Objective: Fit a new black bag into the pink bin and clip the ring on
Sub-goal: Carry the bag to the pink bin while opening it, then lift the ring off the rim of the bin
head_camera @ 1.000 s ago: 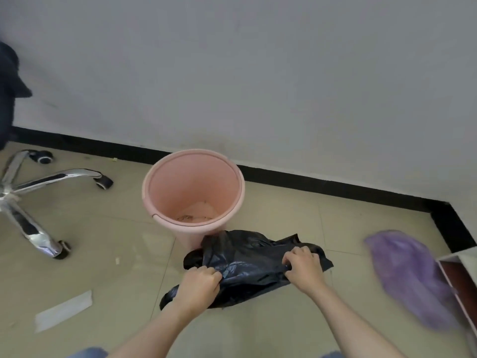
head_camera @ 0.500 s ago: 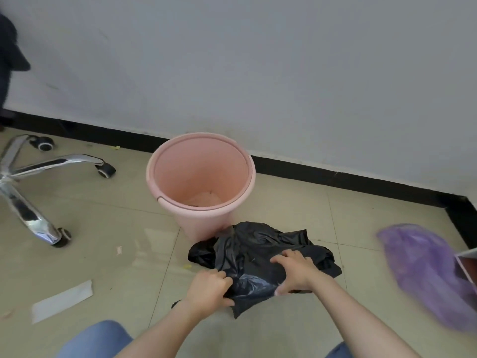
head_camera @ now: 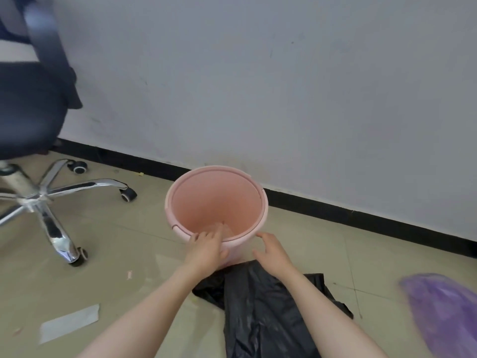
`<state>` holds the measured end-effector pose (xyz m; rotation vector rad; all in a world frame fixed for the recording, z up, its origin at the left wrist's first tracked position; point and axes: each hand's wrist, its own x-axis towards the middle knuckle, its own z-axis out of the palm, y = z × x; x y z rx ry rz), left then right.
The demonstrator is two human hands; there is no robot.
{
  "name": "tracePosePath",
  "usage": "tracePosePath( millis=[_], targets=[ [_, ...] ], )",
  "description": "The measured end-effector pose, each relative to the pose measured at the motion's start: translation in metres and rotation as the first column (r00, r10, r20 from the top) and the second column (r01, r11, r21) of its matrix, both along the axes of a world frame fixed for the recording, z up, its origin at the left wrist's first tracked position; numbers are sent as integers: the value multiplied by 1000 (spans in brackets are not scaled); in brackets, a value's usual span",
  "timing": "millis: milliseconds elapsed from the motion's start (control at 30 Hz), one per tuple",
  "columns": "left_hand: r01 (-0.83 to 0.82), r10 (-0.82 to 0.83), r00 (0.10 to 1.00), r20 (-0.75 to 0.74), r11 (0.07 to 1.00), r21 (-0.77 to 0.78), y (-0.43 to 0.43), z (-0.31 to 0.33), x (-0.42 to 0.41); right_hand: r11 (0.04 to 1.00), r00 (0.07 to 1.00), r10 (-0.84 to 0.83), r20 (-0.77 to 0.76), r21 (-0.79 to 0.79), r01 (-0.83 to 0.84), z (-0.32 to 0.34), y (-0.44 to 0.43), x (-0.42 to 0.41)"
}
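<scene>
Both bare arms reach forward from the bottom of the view toward the pink bin (head_camera: 216, 202), which stands upright on the tiled floor (head_camera: 108, 254) close to the grey wall (head_camera: 258, 86) and its black skirting. The left hand (head_camera: 206, 250) sits right on the near rim of the bin, thumb on the outside of the rim and fingers curled over the edge into the opening, so it's gripping the rim itself. The right hand (head_camera: 271, 253) is just beside the bin's near right side, fingers loosely spread and holding nothing; can't tell if the fingertips actually touch the plastic or just hover next to it. The ring looks already seated around the top of the bin, with small gaps in it showing on the left and at the back right. The black bag (head_camera: 260, 308) is not in the bin, it's lying crumpled on the floor right below the bin, under and between the two forearms. Off to the left there's an office chair (head_camera: 33, 120) with a chrome star base and castors, well apart from the bin. A scrap of pale paper (head_camera: 69, 322) lies on the floor at lower left, and a blurry purple bag (head_camera: 444, 316) sits at the far right edge.
</scene>
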<state>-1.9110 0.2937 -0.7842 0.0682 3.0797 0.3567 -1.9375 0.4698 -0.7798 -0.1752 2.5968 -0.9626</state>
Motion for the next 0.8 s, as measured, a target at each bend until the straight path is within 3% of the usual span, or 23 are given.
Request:
tracePosePath(
  millis=[67, 233, 333, 400, 467, 500, 600, 800],
  targets=[
    [-7, 9, 995, 101, 1000, -20, 1, -9, -4, 999, 999, -23, 41, -43, 25, -1, -4, -1],
    [-78, 75, 997, 24, 979, 188, -8, -13, 1, 951, 973, -183, 137, -225, 211, -1, -8, 4],
    [-81, 72, 996, 47, 970, 228, -11, -15, 7, 924, 952, -230, 203, -261, 279, -1, -7, 7],
    [-80, 67, 996, 61, 966, 245, -14, -16, 12, 987, 987, -159, 5, -38, 159, -2, -9, 12],
    [-65, 54, 997, 55, 972, 225, -14, -17, 18, 961, 963, 59, -264, 277, 17, -6, -14, 16],
    [-57, 48, 998, 51, 979, 196, -15, -17, 19, 936, 937, 189, -294, 342, -81, -8, -17, 18],
    [-58, 51, 995, 85, 995, 79, -17, -12, 20, 871, 918, 379, -119, 380, -311, -12, -28, 21],
    [10, -23, 981, 192, 998, 68, -30, -6, 20, 919, 958, 286, -16, 288, -270, -6, -35, 15]
  ],
)
